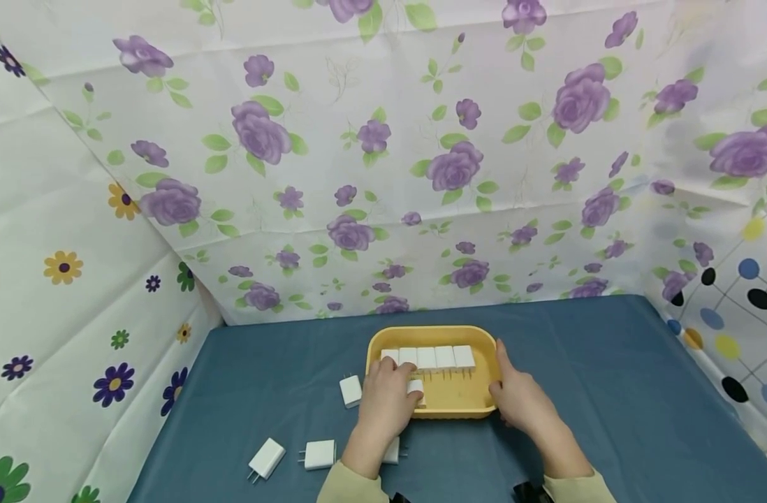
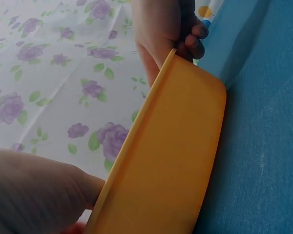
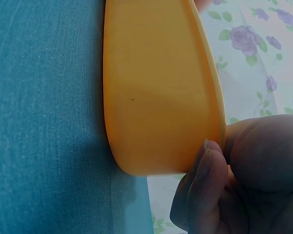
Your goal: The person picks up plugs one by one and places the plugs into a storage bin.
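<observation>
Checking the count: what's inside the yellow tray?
In the yellow tray: five white plug adapters in a row along the far side, plus a sixth adapter, partly covered by the left grip. That grip hides the tray's near-left corner; can't tell what's under it.

Blue tabletop (image 1: 585, 377) seen at bottom of head view, plain in colour; fine woven texture shown in wrist views. Behind tabletop: white backdrop (image 1: 383, 181) printed with large purple roses, smaller purple blossoms, green leaves; crossed by long creases. Left of tabletop: white daisy sheet (image 1: 50, 314), scattered with yellow, dark purple and green flowers. Right of tabletop: white dotted sheet (image 1: 735, 335), patterned with thin grey lines and black, blue, yellow, orange dots.
</observation>
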Tool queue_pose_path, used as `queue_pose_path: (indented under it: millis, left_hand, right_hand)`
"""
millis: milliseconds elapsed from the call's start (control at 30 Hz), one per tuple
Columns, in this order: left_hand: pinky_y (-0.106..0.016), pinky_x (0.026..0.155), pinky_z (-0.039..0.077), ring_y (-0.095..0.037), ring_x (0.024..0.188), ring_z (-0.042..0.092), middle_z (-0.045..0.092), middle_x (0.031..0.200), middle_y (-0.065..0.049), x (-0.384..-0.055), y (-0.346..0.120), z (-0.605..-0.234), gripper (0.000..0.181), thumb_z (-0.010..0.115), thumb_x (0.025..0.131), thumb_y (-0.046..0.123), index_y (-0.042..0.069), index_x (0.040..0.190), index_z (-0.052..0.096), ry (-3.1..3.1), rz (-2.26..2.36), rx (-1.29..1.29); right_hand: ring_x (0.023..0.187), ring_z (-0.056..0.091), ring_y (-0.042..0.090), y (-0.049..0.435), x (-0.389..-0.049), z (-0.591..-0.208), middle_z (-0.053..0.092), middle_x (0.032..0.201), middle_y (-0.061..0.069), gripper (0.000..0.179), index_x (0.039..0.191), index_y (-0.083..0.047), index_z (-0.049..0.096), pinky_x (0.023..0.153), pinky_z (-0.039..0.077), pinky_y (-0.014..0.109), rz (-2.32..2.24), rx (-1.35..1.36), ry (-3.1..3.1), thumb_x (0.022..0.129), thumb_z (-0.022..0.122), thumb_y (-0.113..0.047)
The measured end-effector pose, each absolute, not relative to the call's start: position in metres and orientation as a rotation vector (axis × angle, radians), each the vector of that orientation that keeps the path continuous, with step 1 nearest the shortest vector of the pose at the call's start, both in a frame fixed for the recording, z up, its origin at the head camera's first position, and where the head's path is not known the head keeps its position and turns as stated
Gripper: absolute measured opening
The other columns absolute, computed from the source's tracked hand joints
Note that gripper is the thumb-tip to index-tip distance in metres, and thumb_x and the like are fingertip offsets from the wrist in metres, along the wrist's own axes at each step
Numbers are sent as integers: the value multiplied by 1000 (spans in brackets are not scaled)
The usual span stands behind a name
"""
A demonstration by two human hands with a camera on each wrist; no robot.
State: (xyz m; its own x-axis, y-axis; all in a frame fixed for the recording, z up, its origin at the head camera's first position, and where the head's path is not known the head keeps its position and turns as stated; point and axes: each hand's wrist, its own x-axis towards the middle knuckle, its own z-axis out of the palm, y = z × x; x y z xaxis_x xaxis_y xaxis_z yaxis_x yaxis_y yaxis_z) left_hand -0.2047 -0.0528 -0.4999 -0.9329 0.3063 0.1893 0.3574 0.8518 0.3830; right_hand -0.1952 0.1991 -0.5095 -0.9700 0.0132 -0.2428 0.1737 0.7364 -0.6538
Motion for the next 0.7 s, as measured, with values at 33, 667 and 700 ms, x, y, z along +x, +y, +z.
queue_pose_path:
  millis: [33,667,700]
  left_hand:
    - [-39,76,45,-21,87,46,60,99,-7,-205,-53,-500,34,87,93,28,12,122,80,-2897,-625,-573]
    - [-46,86,36,-26,109,45,62,116,-8,-207,-64,-499,41,67,102,57,22,108,88,-3008,-679,-660]
    - [-47,88,38,-26,110,46,63,118,-9,-208,-65,-498,41,67,103,55,21,114,87,-2998,-693,-667]
  right_hand:
    - [48,56,25,199,-195,-509,58,60,9,81,173,-11,-1,49,47,38,-1054,147,2716,108,46,-11]
    - [48,55,25,200,-194,-512,57,59,9,82,173,-12,-1,48,46,38,-1058,139,2735,108,47,-10]
    - [48,55,25,200,-194,-512,57,59,9,82,173,-12,-1,48,46,39,-1061,139,2734,108,47,-10]
